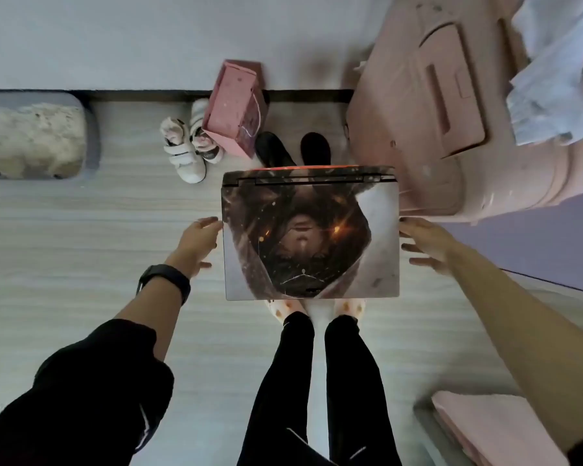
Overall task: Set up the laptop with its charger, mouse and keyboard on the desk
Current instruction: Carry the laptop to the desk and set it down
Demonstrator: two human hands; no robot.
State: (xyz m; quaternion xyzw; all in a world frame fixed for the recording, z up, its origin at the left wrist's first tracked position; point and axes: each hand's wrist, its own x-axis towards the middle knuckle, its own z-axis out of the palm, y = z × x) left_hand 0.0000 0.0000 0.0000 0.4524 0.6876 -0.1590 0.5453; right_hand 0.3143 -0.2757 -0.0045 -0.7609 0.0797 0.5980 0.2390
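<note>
1. Two hands carry the closed laptop (312,233), its lid covered by a printed picture, level above the wood-look floor (81,230) and directly over the person's slippered feet.
2. Left hand (199,243), above a black wristband (164,280), lies against the laptop's left edge with fingers straight and spread. Right hand (424,243) meets the right edge the same way. Neither curls round the casing, and whether any fingertip reaches underneath is hidden.
3. No desk, charger, mouse or keyboard is in view, so the setup looks barely begun.
4. Biggest risk: a squeeze from the sides alone gives little hold on a smooth shell, so a slackened palm could drop it onto the feet.
5. Next risk: the pink suitcase (435,112) stands just beside the right hand, where a swing could knock a corner. The small white shoes (186,146) ahead could catch a step.
</note>
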